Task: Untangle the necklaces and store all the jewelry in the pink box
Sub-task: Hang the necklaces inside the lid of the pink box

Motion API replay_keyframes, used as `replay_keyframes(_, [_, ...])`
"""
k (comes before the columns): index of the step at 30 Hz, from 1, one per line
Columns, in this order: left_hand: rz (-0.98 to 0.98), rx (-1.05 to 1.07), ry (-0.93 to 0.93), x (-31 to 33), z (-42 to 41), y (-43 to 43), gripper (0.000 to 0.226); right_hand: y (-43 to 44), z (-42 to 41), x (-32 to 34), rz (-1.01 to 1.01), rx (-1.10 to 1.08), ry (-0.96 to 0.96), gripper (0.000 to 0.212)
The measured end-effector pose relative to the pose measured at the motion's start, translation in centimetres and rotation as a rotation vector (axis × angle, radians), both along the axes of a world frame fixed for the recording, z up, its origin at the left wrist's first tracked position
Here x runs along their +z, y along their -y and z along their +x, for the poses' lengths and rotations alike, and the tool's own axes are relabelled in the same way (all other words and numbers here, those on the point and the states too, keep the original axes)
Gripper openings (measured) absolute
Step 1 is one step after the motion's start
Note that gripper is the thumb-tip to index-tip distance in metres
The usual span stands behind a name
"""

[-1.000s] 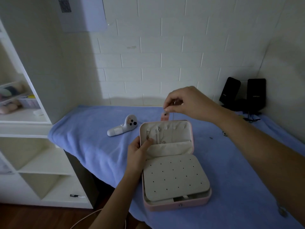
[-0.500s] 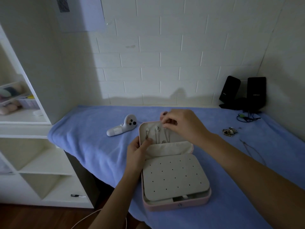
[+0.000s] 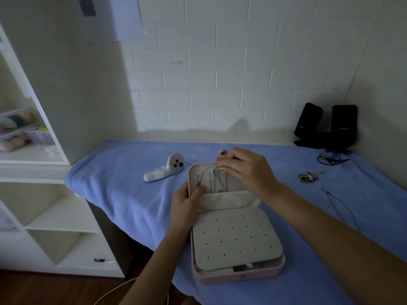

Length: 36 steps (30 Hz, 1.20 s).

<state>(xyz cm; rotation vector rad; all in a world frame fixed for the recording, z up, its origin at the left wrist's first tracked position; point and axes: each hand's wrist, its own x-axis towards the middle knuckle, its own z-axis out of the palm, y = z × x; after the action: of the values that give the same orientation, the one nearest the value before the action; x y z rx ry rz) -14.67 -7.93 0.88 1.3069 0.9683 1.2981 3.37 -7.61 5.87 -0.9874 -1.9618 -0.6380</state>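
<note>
Ideally, with left hand (image 3: 187, 203) gripping the pink box (image 3: 242, 277) lid (image 3: 229, 200) steady, right hand (image 3: 248, 170), pinching the necklace chain (image 3: 222, 183), hooks it fully before releasing.

Small white logo marks on front of both black speakers (image 3: 344, 119), back right of pink box (image 3: 237, 278): too small to read. Dark patterned square on white wall panel (image 3: 114, 20), up left of box: blurred, illegible. Nothing else lettered.

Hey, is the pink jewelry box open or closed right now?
Open. The pink box has its lid raised, the left hand gripping its edge, chains hanging inside it, and the perforated cream panel exposed over the base.
</note>
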Motion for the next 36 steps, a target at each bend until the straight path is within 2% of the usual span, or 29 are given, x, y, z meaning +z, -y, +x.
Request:
replay_keyframes(5, [0.007, 0.0, 0.007, 0.1, 0.0, 0.0, 0.023, -0.4, 0.7, -0.6, 0.013, -0.022, 0.044, 0.021])
replay_keyframes(8, [0.012, 0.009, -0.012, 0.1, 0.0, 0.0, 0.022, -0.4, 0.7, -1.1, -0.012, -0.011, -0.001, 0.025])
replay_keyframes(15, [-0.007, 0.021, -0.011, 0.1, -0.1, 0.0, 0.021, 0.3, -0.5, -1.8, -0.047, -0.066, -0.073, 0.018])
replay_keyframes(19, [0.008, 0.021, -0.005, 0.2, 0.0, 0.2, 0.02, 1.1, -1.0, -1.9, -0.12, -0.08, -0.202, 0.011])
replay_keyframes(21, [0.01, 0.014, 0.002, 0.2, -0.1, 0.2, 0.019, 1.4, -1.3, -1.9, -0.182, -0.092, -0.26, 0.016])
replay_keyframes(24, [0.012, 0.008, 0.002, 0.2, -0.1, 0.2, 0.017, 1.5, -1.8, -2.2, -0.236, -0.166, -0.208, 0.02])
replay_keyframes(28, [0.001, 0.005, 0.006, 0.0, 0.0, 0.2, 0.016, 1.7, -2.0, -2.2, -0.192, -0.145, -0.078, 0.002])
replay_keyframes(30, [0.007, 0.005, -0.005, 0.0, 0.0, 0.2, 0.015, 1.7, -1.9, -2.4, -0.2, -0.16, -0.034, 0.006])
replay_keyframes(33, [0.026, 0.02, -0.011, 0.1, 0.0, 0.2, 0.017, 2.1, -2.0, -2.6, -0.244, -0.145, -0.044, 0.009])
replay_keyframes(36, [0.033, 0.013, -0.007, 0.0, 0.0, 0.2, 0.017, 3.3, -2.2, -2.1, -0.333, -0.059, -0.154, 0.01])
